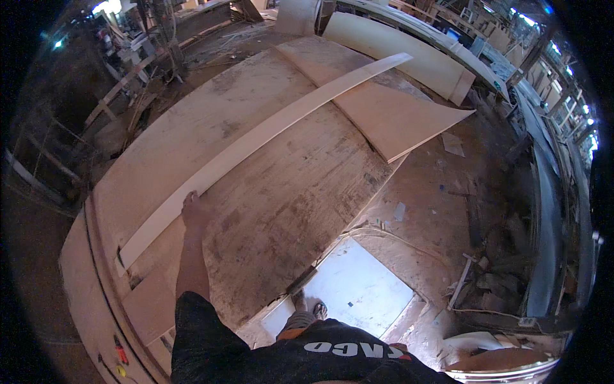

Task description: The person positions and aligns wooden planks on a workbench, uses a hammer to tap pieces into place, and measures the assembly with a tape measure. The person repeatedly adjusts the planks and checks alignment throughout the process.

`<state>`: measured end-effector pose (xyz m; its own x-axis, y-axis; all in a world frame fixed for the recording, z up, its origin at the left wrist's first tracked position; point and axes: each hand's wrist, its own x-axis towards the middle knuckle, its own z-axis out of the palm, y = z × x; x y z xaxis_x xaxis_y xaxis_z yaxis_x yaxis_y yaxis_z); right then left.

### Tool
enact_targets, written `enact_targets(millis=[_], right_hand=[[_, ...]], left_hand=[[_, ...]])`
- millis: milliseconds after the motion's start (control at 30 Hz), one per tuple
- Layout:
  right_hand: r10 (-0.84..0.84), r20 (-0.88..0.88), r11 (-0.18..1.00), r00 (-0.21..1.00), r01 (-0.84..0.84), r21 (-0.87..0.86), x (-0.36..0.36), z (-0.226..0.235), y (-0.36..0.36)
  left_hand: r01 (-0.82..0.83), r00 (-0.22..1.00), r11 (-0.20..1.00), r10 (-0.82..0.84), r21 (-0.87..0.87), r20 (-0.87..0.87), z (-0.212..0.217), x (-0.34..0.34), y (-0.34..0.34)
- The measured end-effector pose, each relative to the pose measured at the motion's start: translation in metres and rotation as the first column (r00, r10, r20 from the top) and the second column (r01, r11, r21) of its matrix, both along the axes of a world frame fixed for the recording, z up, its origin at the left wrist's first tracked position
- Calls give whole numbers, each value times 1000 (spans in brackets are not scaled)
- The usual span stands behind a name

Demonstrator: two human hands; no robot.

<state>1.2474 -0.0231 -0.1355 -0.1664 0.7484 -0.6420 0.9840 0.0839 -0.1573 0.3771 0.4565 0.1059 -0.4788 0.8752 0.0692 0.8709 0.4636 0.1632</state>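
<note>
A long, pale, thin wooden strip (262,136) lies slantwise across a large worn wooden work table (288,205). My left hand (192,206) is at the strip's near edge, toward its lower left end, with the fingers closed over that edge. The thumb side is hard to make out. My left arm reaches forward from a black sleeve. Under the strip's far part lies a reddish plywood sheet (396,115), its pointed corner extending past the table's right side. My right hand does not show.
A red-handled tool (120,351) and a small yellow item (121,370) lie at lower left. Pale curved panels (396,54) stand beyond the table. A white board (361,288) lies on the floor near my feet. Scrap wood and debris litter the right.
</note>
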Motion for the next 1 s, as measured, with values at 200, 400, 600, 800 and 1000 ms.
enact_targets(millis=[200,400,600,800,1000], right_hand=[[-719,-207,694,663,672,-257,-25,63,12],[-991,-135,43,-6,933,-357,-88,125,65],[-963,-51,268,264,923,-275,-119,149,81],[-958,40,262,283,926,-274,-110,151,91],[-925,-155,380,348,869,-315,-52,108,106]], left_hand=[[80,993,985,-91,-150,-69,-10,-31,74],[181,978,922,-205,-343,-33,-5,-48,128],[267,959,899,-282,-346,9,-18,-61,156],[317,922,907,-364,-277,-135,-32,-77,159],[273,961,942,-278,-193,3,27,-9,138]])
